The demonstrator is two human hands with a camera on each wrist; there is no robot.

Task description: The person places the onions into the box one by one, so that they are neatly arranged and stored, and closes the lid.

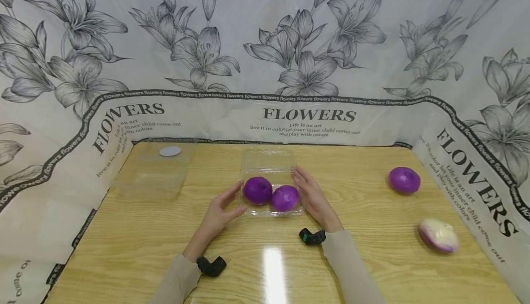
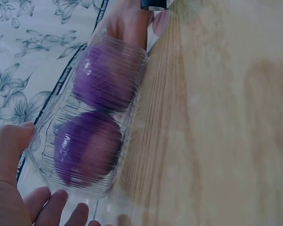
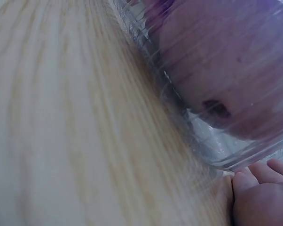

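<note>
- Clear ribbed plastic clamshell box (image 1: 268,160) sat on the wood-grain table (image 1: 232,258) directly between the hands, base's long axis left to right, lid folded open toward the far side.
- Left hand (image 1: 223,209) bracketed its left end, right hand (image 1: 313,195) its right end — both about equally near.
- Left: thumb and fingers spread wide, right beside the plastic, no grip closed on it.
- Right: fingers extended along the side, nothing clasped; firm contact — couldn't tell.
- Box held two glossy purple round vegetables, left one (image 1: 258,190) darker, right one (image 1: 285,198) brighter and slightly nearer the person, touching each other.
- Plastic looked thin, shiny; probably flexes if squeezed.
</note>
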